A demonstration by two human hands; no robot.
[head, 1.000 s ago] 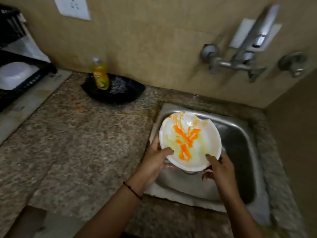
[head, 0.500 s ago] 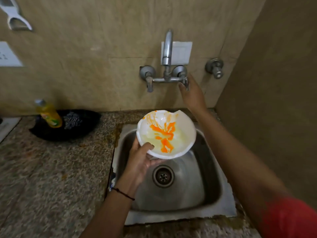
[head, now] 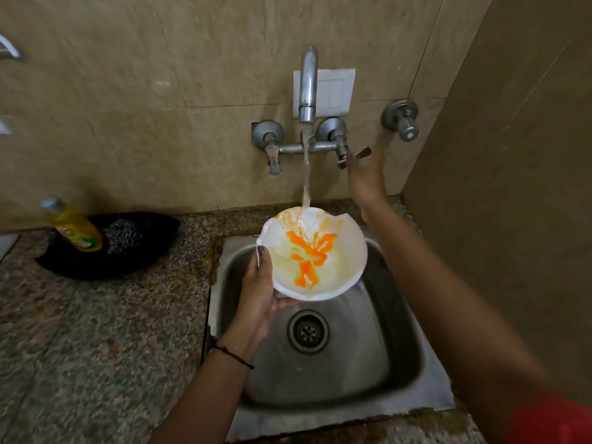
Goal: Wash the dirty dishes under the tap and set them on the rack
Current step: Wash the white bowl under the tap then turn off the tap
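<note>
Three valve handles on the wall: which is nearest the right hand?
The mixer's right lever, swung out sideways just above the right hand. The left lever hangs straight down; the round knob sits farther right.

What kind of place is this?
Probably a home kitchen: a steel sink set in a stone counter, a wall tap running onto a dirty bowl, and a soap bottle nearby.
</note>
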